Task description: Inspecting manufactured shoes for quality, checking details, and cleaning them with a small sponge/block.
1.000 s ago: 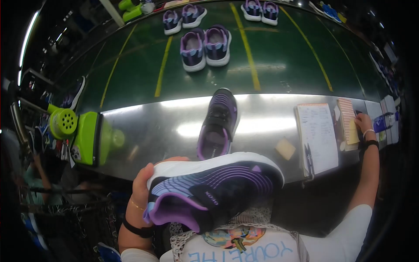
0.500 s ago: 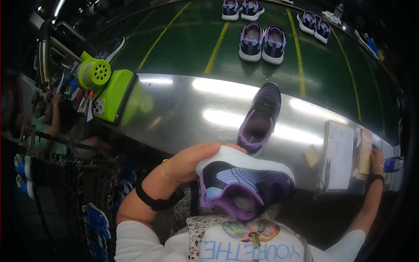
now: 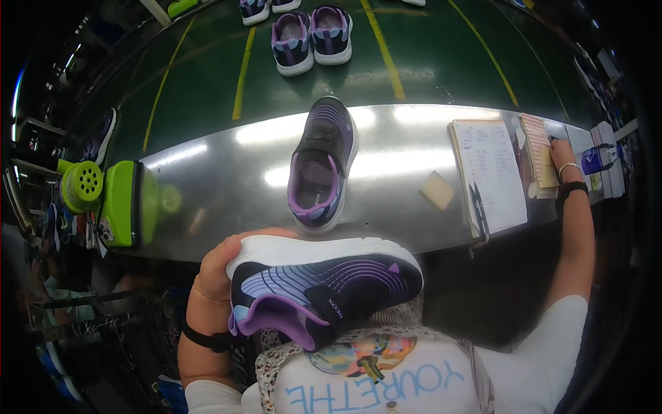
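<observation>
My left hand (image 3: 219, 265) grips a dark sneaker (image 3: 358, 283) by the heel end of its white sole. The shoe lies on its side in front of my chest, sole away from me, with purple lining and wavy lilac stripes. Its toe points right. Just beyond it, a matching sneaker (image 3: 316, 169) stands upright on the metal table, toe facing away. Far to the right, my right hand (image 3: 563, 153) is at the top of a small spiral notepad (image 3: 534, 131) with yellow paper slips (image 3: 548, 169). Its fingers look bent together; what they hold is too small to make out.
A larger notebook (image 3: 486, 179) with pens (image 3: 477, 207) lies on the metal table (image 3: 227, 186), left of it a beige block (image 3: 437, 190). At the left stands a bright green machine (image 3: 121, 203). More sneakers (image 3: 312, 41) sit on the green yellow-lined surface (image 3: 200, 90) behind.
My view has swung rightward, so the table things appear farther left. The held sneaker has turned to lie more level, showing more of its side and strap. My right hand stays by the notepad.
</observation>
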`<state>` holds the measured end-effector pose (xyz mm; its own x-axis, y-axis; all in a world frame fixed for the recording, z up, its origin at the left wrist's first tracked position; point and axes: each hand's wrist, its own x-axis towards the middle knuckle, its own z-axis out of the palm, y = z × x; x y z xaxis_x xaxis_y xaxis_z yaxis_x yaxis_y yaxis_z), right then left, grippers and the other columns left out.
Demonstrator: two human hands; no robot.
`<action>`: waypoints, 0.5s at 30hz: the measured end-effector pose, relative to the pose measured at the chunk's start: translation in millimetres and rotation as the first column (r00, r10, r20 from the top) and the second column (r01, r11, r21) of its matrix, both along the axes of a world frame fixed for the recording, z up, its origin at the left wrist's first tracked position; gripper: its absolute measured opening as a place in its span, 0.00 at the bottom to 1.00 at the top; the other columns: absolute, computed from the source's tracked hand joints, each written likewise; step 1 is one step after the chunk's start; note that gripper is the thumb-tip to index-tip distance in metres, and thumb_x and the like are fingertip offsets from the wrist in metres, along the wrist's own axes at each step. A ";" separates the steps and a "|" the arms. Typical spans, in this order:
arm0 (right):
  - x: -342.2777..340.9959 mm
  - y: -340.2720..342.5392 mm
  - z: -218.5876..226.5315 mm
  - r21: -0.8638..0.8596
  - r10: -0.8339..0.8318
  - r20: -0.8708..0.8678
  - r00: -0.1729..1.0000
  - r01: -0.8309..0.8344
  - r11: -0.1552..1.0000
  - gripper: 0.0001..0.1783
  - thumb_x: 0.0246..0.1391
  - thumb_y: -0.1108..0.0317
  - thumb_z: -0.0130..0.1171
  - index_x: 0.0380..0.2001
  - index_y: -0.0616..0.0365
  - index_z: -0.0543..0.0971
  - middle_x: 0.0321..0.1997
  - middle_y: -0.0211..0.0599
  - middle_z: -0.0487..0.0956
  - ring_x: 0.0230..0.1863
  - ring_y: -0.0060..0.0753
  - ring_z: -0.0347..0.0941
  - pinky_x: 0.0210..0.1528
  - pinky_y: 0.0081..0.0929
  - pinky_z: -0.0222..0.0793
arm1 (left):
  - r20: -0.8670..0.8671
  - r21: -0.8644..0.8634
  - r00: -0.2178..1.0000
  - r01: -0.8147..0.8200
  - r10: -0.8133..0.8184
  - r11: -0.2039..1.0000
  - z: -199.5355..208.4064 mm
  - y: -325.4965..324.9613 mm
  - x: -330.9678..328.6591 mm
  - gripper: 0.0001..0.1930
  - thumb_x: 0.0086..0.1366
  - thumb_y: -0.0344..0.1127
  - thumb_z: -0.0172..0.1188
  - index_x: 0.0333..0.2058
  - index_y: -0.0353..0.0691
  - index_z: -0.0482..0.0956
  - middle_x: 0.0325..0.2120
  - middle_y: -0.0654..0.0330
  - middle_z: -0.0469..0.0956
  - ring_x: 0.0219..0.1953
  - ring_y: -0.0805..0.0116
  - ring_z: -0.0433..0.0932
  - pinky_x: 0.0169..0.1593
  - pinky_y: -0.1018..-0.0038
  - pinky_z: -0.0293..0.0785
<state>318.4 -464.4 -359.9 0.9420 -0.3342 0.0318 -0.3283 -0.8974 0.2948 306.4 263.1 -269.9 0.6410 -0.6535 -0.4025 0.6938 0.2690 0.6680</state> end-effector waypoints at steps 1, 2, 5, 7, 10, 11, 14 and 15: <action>0.3 2.8 -0.6 -0.073 -0.030 -0.018 0.999 0.029 0.997 0.09 0.48 0.67 0.55 0.25 0.64 0.78 0.29 0.51 0.78 0.33 0.52 0.75 0.38 0.41 0.71 | 0.003 0.000 1.000 -0.006 0.006 1.000 0.2 -0.2 -1.1 0.39 0.59 0.57 0.45 0.52 0.20 0.60 0.46 0.33 0.68 0.48 0.45 0.72 0.52 0.60 0.70; -3.2 5.6 0.4 -0.074 -0.036 -0.021 0.999 0.034 0.997 0.09 0.48 0.67 0.55 0.25 0.64 0.78 0.29 0.51 0.78 0.33 0.52 0.75 0.38 0.41 0.71 | -0.007 0.017 1.000 -0.025 0.025 1.000 0.6 -1.1 -2.6 0.39 0.58 0.57 0.46 0.51 0.20 0.61 0.46 0.34 0.68 0.47 0.45 0.73 0.52 0.60 0.71; -5.9 18.6 3.6 -0.075 -0.065 0.015 0.998 0.066 0.995 0.09 0.49 0.67 0.54 0.26 0.62 0.78 0.30 0.50 0.78 0.34 0.52 0.75 0.38 0.43 0.71 | -0.066 0.034 0.990 -0.126 0.128 0.991 10.6 -8.4 -8.0 0.35 0.59 0.57 0.46 0.47 0.24 0.67 0.40 0.39 0.74 0.42 0.53 0.77 0.47 0.64 0.74; -9.6 28.1 12.0 -0.049 -0.153 0.108 0.982 0.159 0.986 0.09 0.50 0.67 0.53 0.27 0.60 0.78 0.31 0.49 0.78 0.35 0.52 0.74 0.38 0.42 0.71 | -0.050 0.071 0.987 -0.147 0.151 0.987 10.2 -8.9 -10.0 0.34 0.59 0.57 0.46 0.47 0.25 0.68 0.39 0.40 0.75 0.41 0.53 0.77 0.47 0.64 0.74; -11.2 45.6 31.2 -0.076 -0.123 0.235 0.964 0.144 0.987 0.09 0.51 0.67 0.51 0.27 0.59 0.78 0.32 0.49 0.77 0.35 0.51 0.74 0.37 0.41 0.71 | -0.050 0.077 0.988 -0.140 0.144 0.987 5.1 -0.7 -10.9 0.34 0.59 0.56 0.46 0.49 0.24 0.66 0.42 0.39 0.73 0.43 0.52 0.76 0.49 0.64 0.72; -10.2 52.7 37.9 -0.080 -0.128 0.237 0.963 0.150 0.985 0.09 0.51 0.67 0.51 0.27 0.59 0.78 0.32 0.49 0.77 0.35 0.51 0.74 0.37 0.41 0.71 | -0.067 0.046 0.991 -0.113 0.116 0.993 2.8 2.2 -10.8 0.36 0.59 0.55 0.46 0.51 0.22 0.63 0.45 0.37 0.71 0.46 0.51 0.74 0.52 0.64 0.71; 0.3 111.2 64.2 0.160 0.138 0.412 0.901 -0.221 0.962 0.08 0.51 0.69 0.54 0.30 0.62 0.78 0.30 0.46 0.77 0.31 0.45 0.74 0.34 0.34 0.70 | -0.130 -0.060 0.989 -0.078 0.070 0.995 0.9 1.5 -10.9 0.36 0.59 0.54 0.47 0.51 0.22 0.62 0.45 0.38 0.70 0.47 0.51 0.74 0.52 0.64 0.70; 3.1 152.5 75.1 0.300 0.138 0.479 0.867 -0.310 0.902 0.07 0.50 0.70 0.55 0.30 0.64 0.78 0.28 0.44 0.77 0.28 0.40 0.74 0.32 0.30 0.69 | -0.128 -0.063 0.989 -0.082 0.073 0.995 -1.2 -2.8 -12.0 0.36 0.59 0.54 0.47 0.51 0.22 0.62 0.45 0.38 0.70 0.47 0.51 0.74 0.52 0.64 0.70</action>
